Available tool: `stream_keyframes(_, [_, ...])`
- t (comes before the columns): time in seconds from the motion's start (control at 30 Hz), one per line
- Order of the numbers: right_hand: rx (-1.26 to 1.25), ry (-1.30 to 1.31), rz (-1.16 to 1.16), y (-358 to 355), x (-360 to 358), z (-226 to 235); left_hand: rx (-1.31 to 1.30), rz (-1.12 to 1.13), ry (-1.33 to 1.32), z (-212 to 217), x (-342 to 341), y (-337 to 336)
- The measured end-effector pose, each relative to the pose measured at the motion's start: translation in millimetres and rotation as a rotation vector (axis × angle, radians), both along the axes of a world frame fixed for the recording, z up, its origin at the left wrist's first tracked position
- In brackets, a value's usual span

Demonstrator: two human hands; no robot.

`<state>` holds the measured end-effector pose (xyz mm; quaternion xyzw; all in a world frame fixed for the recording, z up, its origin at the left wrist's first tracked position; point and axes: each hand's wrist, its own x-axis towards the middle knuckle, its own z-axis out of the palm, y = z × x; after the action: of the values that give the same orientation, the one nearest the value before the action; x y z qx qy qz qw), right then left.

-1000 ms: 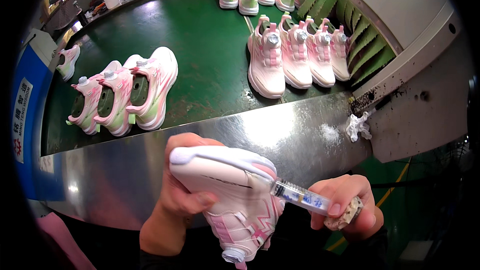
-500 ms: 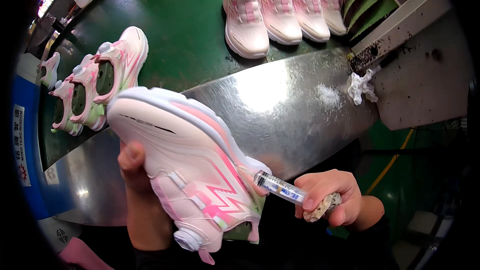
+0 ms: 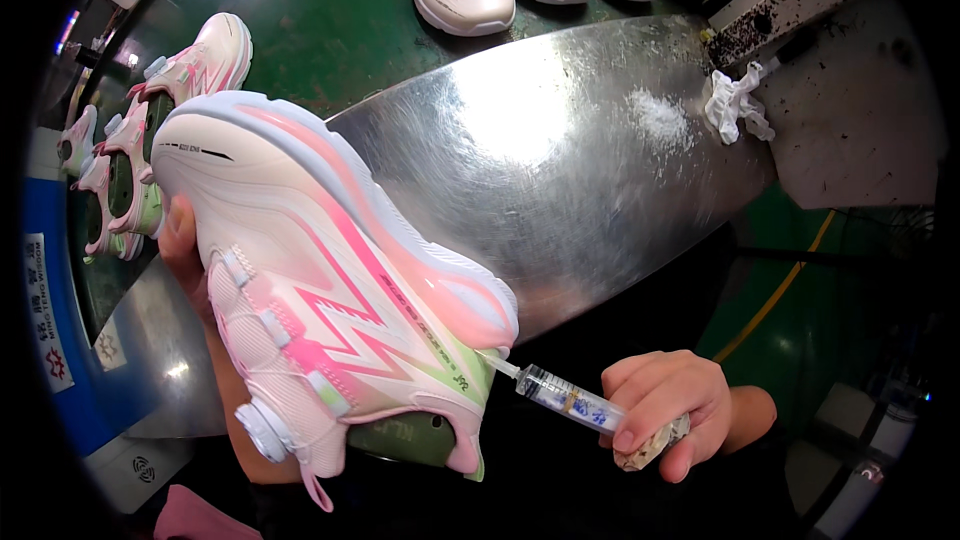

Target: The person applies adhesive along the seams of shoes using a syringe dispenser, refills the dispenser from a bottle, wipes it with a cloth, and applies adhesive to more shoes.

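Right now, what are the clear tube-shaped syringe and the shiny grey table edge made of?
Clear tube-shaped syringe: smooth and see-through, so plastic or perhaps glass. Shiny grey table edge: probably metal, polished but scratched, with bright glare.

One head-worn fisheye view looks down from close above the hands (image 3: 668, 410). It faces forward across the metal tabletop (image 3: 600, 180), whose edges curve.

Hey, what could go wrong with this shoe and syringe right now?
The syringe points its thin tip at the heel, near the sole edge, so a slip of the right hand might mark the shoe. The left hand, mostly hidden behind it, might let it tilt.
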<state>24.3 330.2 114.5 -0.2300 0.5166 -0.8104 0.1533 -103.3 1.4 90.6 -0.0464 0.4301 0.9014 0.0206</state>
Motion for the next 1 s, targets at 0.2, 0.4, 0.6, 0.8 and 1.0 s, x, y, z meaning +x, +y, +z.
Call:
stream_keyframes(0.2, [0.023,0.053,-0.042,4,5,-16,0.145,-0.05,-0.154,-5,-1,-2])
stream_keyframes(0.4, [0.028,0.092,-0.098,5,8,-30,0.019,-0.062,-0.164,-12,-5,-2])
stream_keyframes(0.6, [0.025,0.093,-0.13,-2,8,-40,-0.218,-0.034,-0.19,-14,31,-45])
stream_keyframes(0.8, [0.075,0.193,-0.168,-18,0,-43,-0.389,0.01,-0.259,-2,83,-87])
stream_keyframes(1.0, [0.111,0.266,-0.206,-33,-4,-45,-0.447,0.01,-0.338,-3,136,-106])
